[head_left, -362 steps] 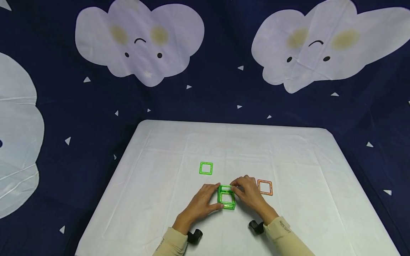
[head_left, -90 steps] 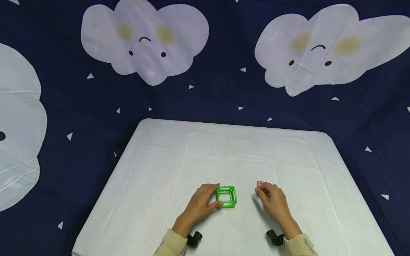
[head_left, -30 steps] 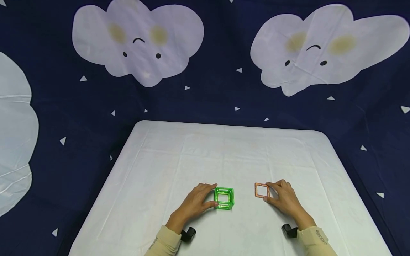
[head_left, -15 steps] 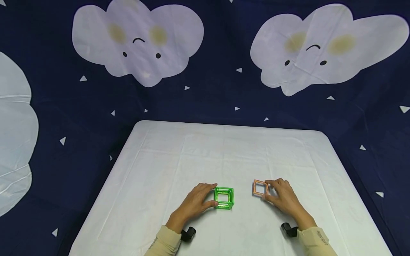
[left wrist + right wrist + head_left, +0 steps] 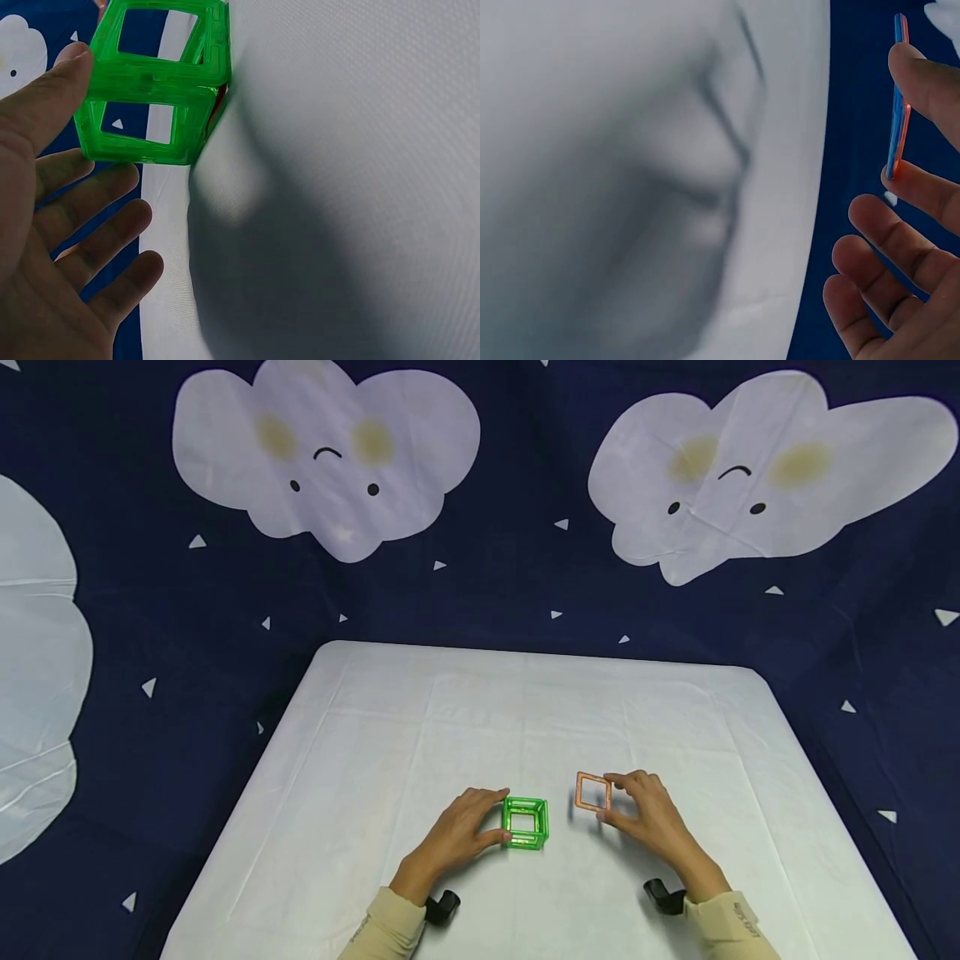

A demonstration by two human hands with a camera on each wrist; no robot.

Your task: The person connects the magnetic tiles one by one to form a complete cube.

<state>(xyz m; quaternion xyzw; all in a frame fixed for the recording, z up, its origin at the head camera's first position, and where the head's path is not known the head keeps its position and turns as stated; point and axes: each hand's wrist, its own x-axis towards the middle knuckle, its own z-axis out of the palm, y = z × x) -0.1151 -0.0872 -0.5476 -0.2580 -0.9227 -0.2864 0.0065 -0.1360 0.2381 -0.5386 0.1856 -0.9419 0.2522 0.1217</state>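
A cube of green magnetic tiles [image 5: 525,824], with open square windows, stands on the white table in the head view. My left hand [image 5: 456,837] pinches its left side between thumb and index finger. The left wrist view shows the green cube [image 5: 154,79] close up, a bit of red along its lower edge, the other fingers of my left hand [image 5: 90,202] spread apart. To the right of the cube, my right hand [image 5: 651,814] pinches an orange square magnetic tile [image 5: 580,792] above the table. In the right wrist view the tile [image 5: 897,120] is edge-on, one layer blue, one orange.
The white-covered table [image 5: 420,710] has rounded far corners. Behind it hangs a dark blue cloth [image 5: 517,585] printed with clouds and small triangles. Black wrist cameras [image 5: 442,907] sit under both wrists.
Over the last second my right hand has lifted the orange tile and moved it left, towards the cube. The loose green square behind the cube 12 seconds ago is gone from there. Left hand still.
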